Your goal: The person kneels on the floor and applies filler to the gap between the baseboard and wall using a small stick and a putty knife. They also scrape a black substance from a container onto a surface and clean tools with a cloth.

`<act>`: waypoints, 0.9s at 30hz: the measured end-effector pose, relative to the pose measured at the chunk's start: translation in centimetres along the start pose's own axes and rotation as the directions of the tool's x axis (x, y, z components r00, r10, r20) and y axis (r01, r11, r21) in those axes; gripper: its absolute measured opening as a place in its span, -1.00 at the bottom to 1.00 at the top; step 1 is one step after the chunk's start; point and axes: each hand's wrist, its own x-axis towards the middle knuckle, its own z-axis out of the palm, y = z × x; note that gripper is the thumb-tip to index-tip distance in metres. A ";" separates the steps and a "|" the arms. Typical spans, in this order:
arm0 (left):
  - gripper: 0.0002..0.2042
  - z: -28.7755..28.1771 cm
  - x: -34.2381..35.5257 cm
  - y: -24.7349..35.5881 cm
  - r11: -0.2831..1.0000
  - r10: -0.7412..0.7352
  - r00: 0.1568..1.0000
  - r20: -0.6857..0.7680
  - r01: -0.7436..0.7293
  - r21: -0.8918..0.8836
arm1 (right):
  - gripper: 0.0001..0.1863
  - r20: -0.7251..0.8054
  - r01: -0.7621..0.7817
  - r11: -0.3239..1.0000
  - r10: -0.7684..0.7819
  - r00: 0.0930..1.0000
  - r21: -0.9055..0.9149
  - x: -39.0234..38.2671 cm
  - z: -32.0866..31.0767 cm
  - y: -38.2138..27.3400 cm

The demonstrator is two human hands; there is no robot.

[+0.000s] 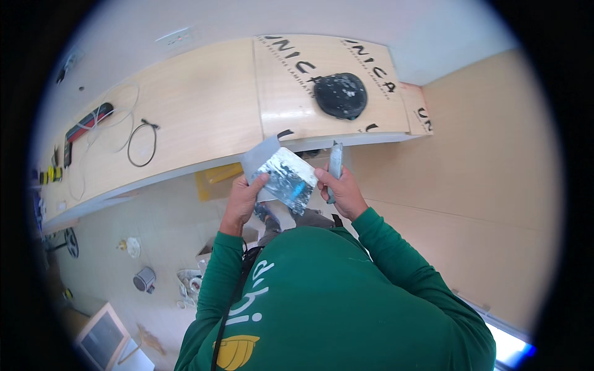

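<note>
My left hand (244, 201) grips a square, paint-smeared metal blade (286, 180) with a grey sheet (260, 153) behind its upper-left part. My right hand (340, 191) is closed on a long grey bar-like tool (336, 164) held upright, its thumb and finger at the blade's right edge. Both hands are in front of my body, near the front edge of a pale wooden counter (198, 123). On the counter's right part, a round black object (340, 95) spotted with white rests on a printed laminate board (278, 105).
A power strip (77, 130) with cables and yellow-black items (49, 175) lie on the counter's left. On the floor are a grey can (144, 279), a white lid (133, 247), tape rolls (192, 284) and a framed panel (102, 337). A tan wooden panel (476, 173) stands at right.
</note>
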 end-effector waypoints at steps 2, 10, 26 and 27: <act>-0.67 1.7 0.4 -0.9 0.999 -0.042 0.998 0.054 0.041 0.027 | -0.72 -0.028 -0.016 1.000 0.017 0.999 0.020 -0.3 -2.0 0.1; -0.59 3.1 0.0 -1.0 0.991 0.041 0.985 -0.167 -0.018 0.136 | -0.82 -0.520 0.301 0.935 -0.165 0.838 0.188 4.1 -19.0 -2.1; -0.44 32.4 14.3 -2.0 0.988 -0.071 0.997 -0.003 0.071 0.139 | -0.69 -0.173 0.023 0.988 0.003 0.985 0.153 6.0 -28.1 -5.9; -0.44 33.9 15.3 -2.4 0.979 -0.096 0.995 0.032 0.088 0.184 | -0.70 -0.178 0.028 0.967 0.018 0.984 0.254 6.0 -27.4 -5.8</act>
